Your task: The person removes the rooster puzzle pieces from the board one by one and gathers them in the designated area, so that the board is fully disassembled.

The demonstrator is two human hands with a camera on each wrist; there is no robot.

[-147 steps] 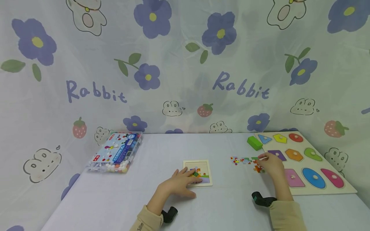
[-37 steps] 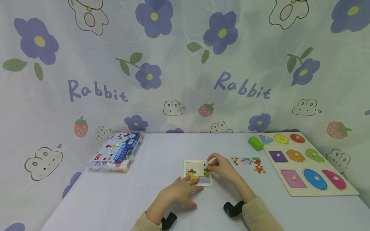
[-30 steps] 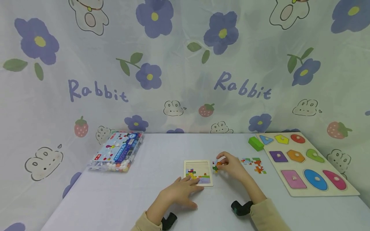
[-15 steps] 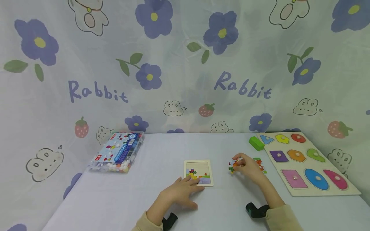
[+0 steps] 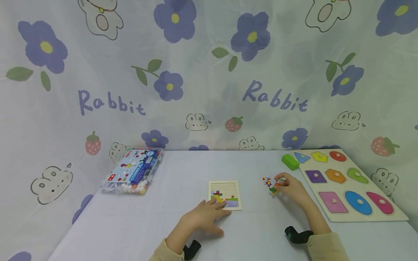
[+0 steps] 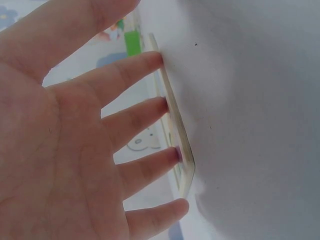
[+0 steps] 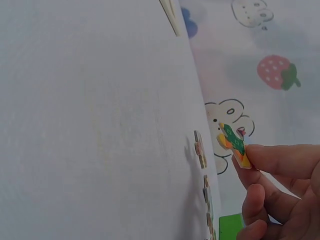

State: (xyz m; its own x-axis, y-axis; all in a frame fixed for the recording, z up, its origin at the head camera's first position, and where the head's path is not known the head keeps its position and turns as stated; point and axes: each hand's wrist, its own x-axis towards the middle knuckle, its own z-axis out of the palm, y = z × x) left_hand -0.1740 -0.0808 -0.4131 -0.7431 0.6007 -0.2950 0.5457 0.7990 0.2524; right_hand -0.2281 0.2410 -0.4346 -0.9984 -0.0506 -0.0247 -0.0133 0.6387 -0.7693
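Observation:
My right hand (image 5: 292, 189) pinches a small jigsaw piece (image 7: 233, 141) between thumb and fingertips; it shows green, orange and yellow. It is held above the loose jigsaw pieces (image 5: 267, 180), and the hand hides most of those in the head view. In the right wrist view, those loose pieces (image 7: 200, 149) lie in a row on the table. My left hand (image 5: 201, 216) has its fingers spread straight, the fingertips on the near-left part of a square wooden puzzle tray (image 5: 224, 182). Inside the tray, jigsaw pieces (image 5: 232, 201) lie along the bottom and left; bare wood shows above them.
A shape board with knobbed pieces (image 5: 335, 175) lies at the right, and a green block (image 5: 290, 162) touches its far-left corner area. At the back left lies a clear plastic case (image 5: 134, 170) of beads. A patterned cloth (image 5: 209, 90) hangs behind the white table (image 5: 130, 224).
My right hand has carried the pinched jigsaw piece from the tray's right edge rightward to the loose pieces. My left hand has stayed on the tray.

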